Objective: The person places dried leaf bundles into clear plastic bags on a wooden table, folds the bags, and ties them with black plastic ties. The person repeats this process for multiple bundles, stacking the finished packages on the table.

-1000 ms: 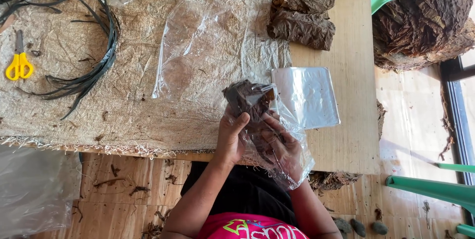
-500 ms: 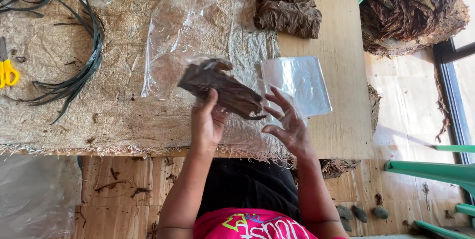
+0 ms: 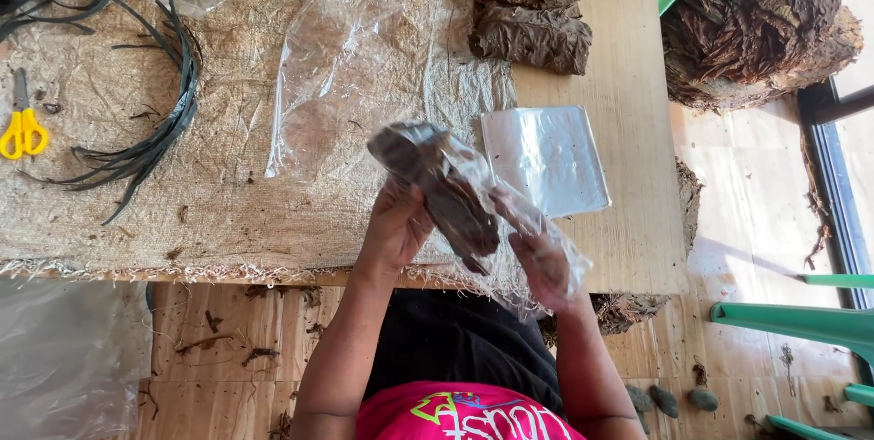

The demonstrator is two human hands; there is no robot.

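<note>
"What kind of place is this?"

"A small workshop. See the wooden worktop (image 3: 628,131) with rough sacking (image 3: 228,194), the big pile of dried brown leaves (image 3: 756,21), leaf bundles (image 3: 533,12), clear bags (image 3: 546,158), black ties (image 3: 155,140), and yellow scissors (image 3: 23,121)."

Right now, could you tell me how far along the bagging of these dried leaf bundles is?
Not yet bagged: three dark brown dried-leaf bundles lie bare on the wooden table. In hand: the left hand grips one dark leaf bundle while the right hand works a clear plastic bag over it. Left: a stack of flat clear bags waits.
</note>
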